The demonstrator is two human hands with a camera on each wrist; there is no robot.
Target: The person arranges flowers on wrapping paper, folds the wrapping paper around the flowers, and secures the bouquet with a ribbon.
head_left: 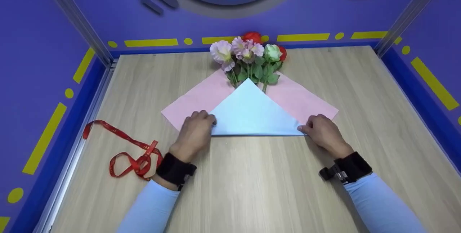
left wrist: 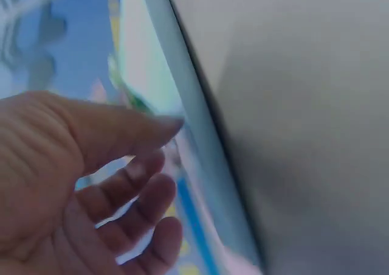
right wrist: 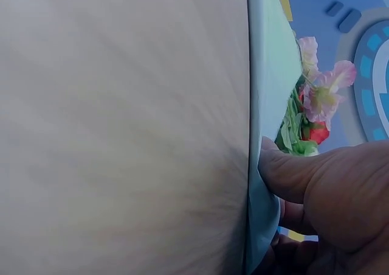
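A sheet of wrapping paper (head_left: pixel 252 116) lies with a light blue triangular flap folded up over its pink side. Several artificial flowers (head_left: pixel 248 51), pink, red and pale green, stick out beyond the flap's tip, their lower stems hidden beneath it. At the left end of the straight fold, my left hand (head_left: pixel 196 130) pinches the paper; its thumb (left wrist: pixel 146 129) lies on the blue edge in the blurred left wrist view. My right hand (head_left: pixel 324 132) grips the fold's right corner between thumb (right wrist: pixel 285 171) and fingers, and the paper bends slightly there.
A loose red ribbon (head_left: pixel 135 164) lies in loops on the wooden table (head_left: pixel 252 189), left of my left forearm. Blue-purple panels (head_left: pixel 414 20) with yellow marks wall in the back and both sides.
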